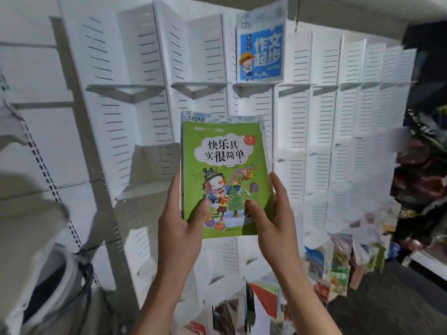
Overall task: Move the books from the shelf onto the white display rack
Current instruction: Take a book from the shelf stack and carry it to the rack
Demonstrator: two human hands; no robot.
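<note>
White display rack: a tall white wall of slotted panels with small ledges, filling the far side of the view; most ledges in sight hold nothing.
Shelf: a pale upright with a slotted strip at the left, near the person; no books show on it in this view.
Books below: a blurred, colourful row low down at the right and near the bottom edge.
Blue book: already standing cover-out on an upper ledge of the rack, far and slightly right of centre.
Stack in hand: a green book faces the person, upright, held in mid-air in front of the rack, with at least one paler book behind it showing above its top edge.
Left hand: clamped on the stack's left edge, thumb across the cover's lower part.
Right hand: clamped on the right edge, thumb on the cover.
Step in hand, as judged: choosing a free ledge for the front book.
How to do it well: hold the stack with one hand, slide the green book off with the other, seat its bottom edge fully on a ledge, then lean it back against the panel.
</note>
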